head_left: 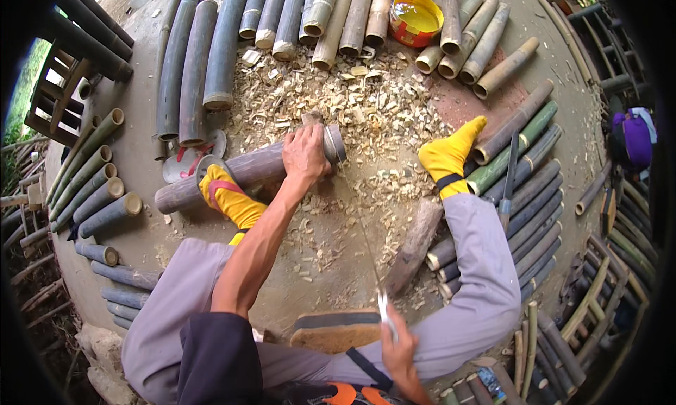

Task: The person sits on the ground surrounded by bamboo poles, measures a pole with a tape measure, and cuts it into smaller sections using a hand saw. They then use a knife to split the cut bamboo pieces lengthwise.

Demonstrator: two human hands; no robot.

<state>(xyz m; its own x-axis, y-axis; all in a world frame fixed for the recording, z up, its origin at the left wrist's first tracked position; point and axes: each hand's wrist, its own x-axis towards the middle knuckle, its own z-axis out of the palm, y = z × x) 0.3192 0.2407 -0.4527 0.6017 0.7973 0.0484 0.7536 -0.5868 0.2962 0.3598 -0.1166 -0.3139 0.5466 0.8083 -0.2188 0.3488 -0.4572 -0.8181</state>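
My left hand point(304, 155) presses down on a thick brown bamboo tube point(246, 167), its fingers curled over the top near the right end. A pale ring point(329, 143) circles that end. My left foot point(227, 197), in a yellow sock and a red-strapped sandal, is against the tube. Low in the view, my right hand point(400, 345) is closed around the pale handle of a handsaw point(382, 308). Its thin blade, seen nearly edge-on, runs up toward the tube's right end; whether it touches cannot be made out.
Wood chips point(359, 109) cover the ground ahead. Bamboo tubes point(190, 74) lie in rows on several sides. A red bucket point(417, 19) with a yellow inside stands at the far side. A long knife point(508, 183) leans beside my right leg. A short log point(415, 247) lies nearby.
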